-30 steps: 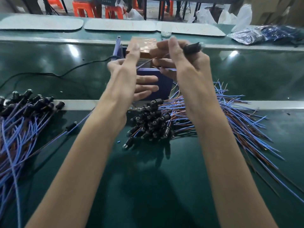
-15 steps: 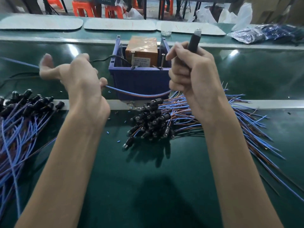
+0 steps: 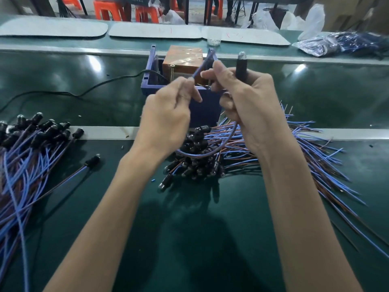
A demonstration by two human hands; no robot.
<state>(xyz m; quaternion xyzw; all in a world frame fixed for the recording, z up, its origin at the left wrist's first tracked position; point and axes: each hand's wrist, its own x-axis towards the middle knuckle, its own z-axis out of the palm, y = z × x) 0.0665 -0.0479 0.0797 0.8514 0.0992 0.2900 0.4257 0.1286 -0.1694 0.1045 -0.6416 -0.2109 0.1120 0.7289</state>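
In front of the blue box (image 3: pixel 149 81), the right hand (image 3: pixel 252 108) curls its fingers round a black connector (image 3: pixel 241 66), tip poking above the knuckles. Its blue wire (image 3: pixel 202 153) loops beneath both hands up into the left hand (image 3: pixel 166 119)'s thumb-and-forefinger pinch.

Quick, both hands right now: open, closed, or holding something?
Left hand: closed, pinching the end of a blue wire.
Right hand: closed, gripping a black plug.
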